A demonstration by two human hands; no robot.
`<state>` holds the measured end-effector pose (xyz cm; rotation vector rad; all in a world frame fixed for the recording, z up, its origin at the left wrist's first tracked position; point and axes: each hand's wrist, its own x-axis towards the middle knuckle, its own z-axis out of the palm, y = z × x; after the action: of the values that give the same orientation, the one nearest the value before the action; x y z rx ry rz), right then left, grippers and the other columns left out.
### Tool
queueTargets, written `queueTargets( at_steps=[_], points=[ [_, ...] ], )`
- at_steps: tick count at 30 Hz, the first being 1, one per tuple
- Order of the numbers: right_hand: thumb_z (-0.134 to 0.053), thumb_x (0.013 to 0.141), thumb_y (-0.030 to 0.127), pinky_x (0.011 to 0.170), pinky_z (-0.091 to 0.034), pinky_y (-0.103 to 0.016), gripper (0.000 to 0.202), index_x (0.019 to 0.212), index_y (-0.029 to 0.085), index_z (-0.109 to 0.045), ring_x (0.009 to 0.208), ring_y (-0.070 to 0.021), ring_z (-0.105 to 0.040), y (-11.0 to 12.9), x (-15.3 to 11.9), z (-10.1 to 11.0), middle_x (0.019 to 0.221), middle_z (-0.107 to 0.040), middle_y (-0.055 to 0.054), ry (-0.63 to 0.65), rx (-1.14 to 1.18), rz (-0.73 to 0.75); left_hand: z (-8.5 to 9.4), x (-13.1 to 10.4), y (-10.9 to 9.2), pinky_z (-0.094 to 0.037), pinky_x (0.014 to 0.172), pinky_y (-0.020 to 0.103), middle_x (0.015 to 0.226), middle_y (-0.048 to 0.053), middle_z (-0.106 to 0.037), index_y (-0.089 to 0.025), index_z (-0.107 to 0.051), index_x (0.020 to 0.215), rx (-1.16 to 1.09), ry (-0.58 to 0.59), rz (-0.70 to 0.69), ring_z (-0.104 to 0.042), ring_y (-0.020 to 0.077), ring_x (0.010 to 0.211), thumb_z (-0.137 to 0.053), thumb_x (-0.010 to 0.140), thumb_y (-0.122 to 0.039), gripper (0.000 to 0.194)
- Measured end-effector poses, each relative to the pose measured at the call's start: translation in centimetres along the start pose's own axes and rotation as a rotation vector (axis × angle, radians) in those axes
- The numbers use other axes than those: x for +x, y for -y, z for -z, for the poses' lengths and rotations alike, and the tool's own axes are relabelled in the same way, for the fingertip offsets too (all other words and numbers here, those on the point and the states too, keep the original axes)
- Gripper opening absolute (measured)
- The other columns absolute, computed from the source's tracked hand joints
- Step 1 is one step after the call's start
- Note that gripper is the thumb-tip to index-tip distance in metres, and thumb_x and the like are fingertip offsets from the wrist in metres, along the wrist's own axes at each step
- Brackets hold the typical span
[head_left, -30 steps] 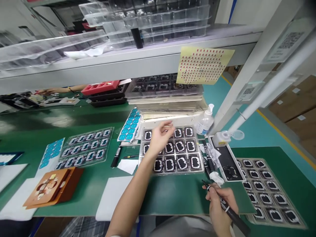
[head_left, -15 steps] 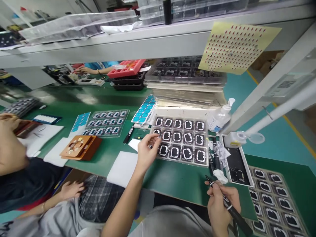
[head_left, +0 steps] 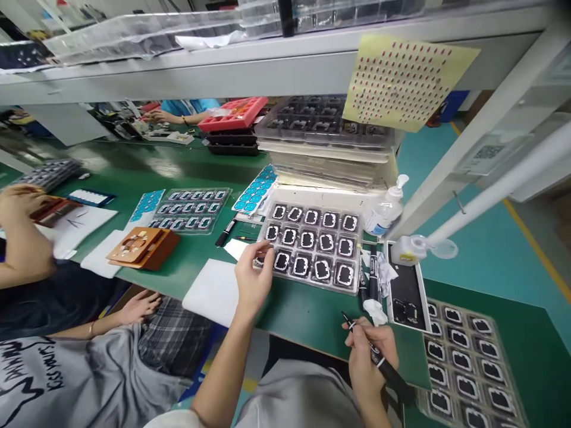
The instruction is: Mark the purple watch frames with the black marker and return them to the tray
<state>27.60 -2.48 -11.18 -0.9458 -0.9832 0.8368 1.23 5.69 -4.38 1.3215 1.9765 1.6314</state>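
Looking down at the green desk (head_left: 307,321), we are seeing a clear tray (head_left: 312,245) lying in front of us, its pockets filled with small black frame parts in three rows. A second tray (head_left: 468,362) of the same parts is lying at the right edge, a third tray (head_left: 190,209) further left, and a stack of trays (head_left: 328,142) is standing behind, with a red tray (head_left: 232,114) beside it. A pump bottle (head_left: 384,208) is standing at the near tray's right corner; its label is too small for us to read. A yellow sheet (head_left: 404,77) dotted with red marks is hanging from the shelf.

Our left hand (head_left: 252,279) is resting at the tray's near-left corner, fingers pinched together on a black frame part (head_left: 263,260) there. Our right hand (head_left: 368,359) is hovering over the desk edge, well apart from the tray, fingers clamped around a black marker pen (head_left: 379,362) pointing up and left. A co-worker's printed grey shirt (head_left: 49,380) is showing at lower left, its lettering unclear.
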Motion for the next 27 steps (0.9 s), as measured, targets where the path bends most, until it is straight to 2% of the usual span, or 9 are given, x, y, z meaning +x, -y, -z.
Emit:
queueTargets(
  at_steps=[2, 6, 9, 12, 14, 17, 19, 22, 27],
  points=[
    [-0.076, 0.107, 0.022, 0.072, -0.064, -0.036, 0.02, 0.096, 0.025, -0.059, 0.068, -0.0178, -0.067, -0.1, -0.1, 0.2, 0.068, -0.062, 0.007, 0.02, 0.004, -0.02, -1.7, 1.5, -2.5, -0.068, 0.101, 0.052, 0.121, 0.013, -0.081, -0.023, -0.076, 0.125, -0.364, 0.09, 0.165, -0.081, 0.0314, 0.11, -0.083, 0.096, -0.057, 0.045],
    [-0.075, 0.108, 0.023, 0.072, -0.063, -0.035, 0.022, 0.095, 0.025, -0.057, 0.069, -0.0176, -0.068, -0.3, 0.0, 0.4, 0.068, -0.061, 0.007, 0.061, 0.014, -0.035, -6.0, 9.2, -7.7, -0.064, 0.115, 0.052, 0.137, 0.018, -0.077, -0.022, -0.073, 0.126, -0.899, 0.247, 0.317, -0.074, 0.0375, 0.139, -0.093, 0.085, -0.066, 0.063],
    [-0.075, 0.108, 0.023, 0.074, -0.064, -0.037, 0.024, 0.093, 0.025, -0.057, 0.068, -0.0174, -0.067, -0.3, 0.1, 0.3, 0.067, -0.061, 0.007, 0.06, 0.002, -0.036, -9.4, 15.7, -10.4, -0.065, 0.113, 0.054, 0.141, 0.02, -0.072, -0.025, -0.068, 0.14, -1.002, 0.309, 0.364, -0.065, 0.0418, 0.15, -0.093, 0.08, -0.072, 0.081],
    [-0.076, 0.107, 0.025, 0.074, -0.065, -0.037, 0.026, 0.091, 0.025, -0.057, 0.066, -0.0169, -0.065, -0.2, 0.2, 0.1, 0.066, -0.06, 0.007, 0.033, -0.015, -0.021, -12.4, 20.0, -11.9, -0.067, 0.108, 0.056, 0.146, 0.02, -0.067, -0.027, -0.063, 0.149, -0.963, 0.288, 0.416, -0.063, 0.0438, 0.15, -0.093, 0.075, -0.078, 0.094],
    [-0.076, 0.108, 0.026, 0.073, -0.066, -0.035, 0.027, 0.089, 0.024, -0.057, 0.065, -0.0169, -0.066, -0.1, 0.2, -0.1, 0.065, -0.06, 0.007, 0.014, -0.032, -0.018, -13.8, 21.4, -12.4, -0.068, 0.107, 0.054, 0.143, 0.018, -0.068, -0.026, -0.063, 0.148, -0.944, 0.221, 0.45, -0.067, 0.0416, 0.144, -0.094, 0.074, -0.077, 0.095],
    [-0.077, 0.108, 0.028, 0.072, -0.065, -0.034, 0.027, 0.089, 0.024, -0.059, 0.063, -0.0164, -0.066, -0.1, 0.1, -0.1, 0.066, -0.062, 0.007, -0.001, -0.052, -0.025, -14.2, 22.4, -12.5, -0.068, 0.107, 0.051, 0.131, 0.017, -0.072, -0.024, -0.063, 0.147, -0.95, 0.155, 0.468, -0.072, 0.0383, 0.133, -0.101, 0.071, -0.067, 0.095],
    [-0.079, 0.107, 0.03, 0.073, -0.065, -0.034, 0.027, 0.089, 0.024, -0.059, 0.063, -0.0165, -0.066, -0.3, -0.1, 0.0, 0.066, -0.062, 0.007, -0.013, -0.065, -0.029, -13.8, 23.0, -12.4, -0.068, 0.107, 0.053, 0.123, 0.016, -0.074, -0.024, -0.063, 0.146, -0.949, 0.198, 0.454, -0.072, 0.0374, 0.128, -0.103, 0.069, -0.062, 0.094],
    [-0.079, 0.107, 0.03, 0.074, -0.065, -0.034, 0.028, 0.088, 0.024, -0.059, 0.066, -0.0176, -0.069, -0.6, -0.3, 0.0, 0.066, -0.061, 0.006, -0.01, -0.086, -0.025, -13.1, 23.8, -12.1, -0.066, 0.11, 0.058, 0.118, 0.015, -0.073, -0.026, -0.065, 0.141, -0.933, 0.295, 0.398, -0.071, 0.0371, 0.127, -0.1, 0.07, -0.067, 0.09],
    [-0.079, 0.106, 0.032, 0.07, -0.063, -0.033, 0.029, 0.087, 0.025, -0.059, 0.065, -0.0185, -0.07, -0.6, -0.2, 0.0, 0.066, -0.063, 0.006, -0.014, -0.101, -0.027, -12.8, 23.6, -11.8, -0.065, 0.11, 0.061, 0.119, 0.015, -0.072, -0.026, -0.067, 0.134, -0.922, 0.307, 0.272, -0.07, 0.0381, 0.129, -0.095, 0.075, -0.071, 0.079]
  ],
)
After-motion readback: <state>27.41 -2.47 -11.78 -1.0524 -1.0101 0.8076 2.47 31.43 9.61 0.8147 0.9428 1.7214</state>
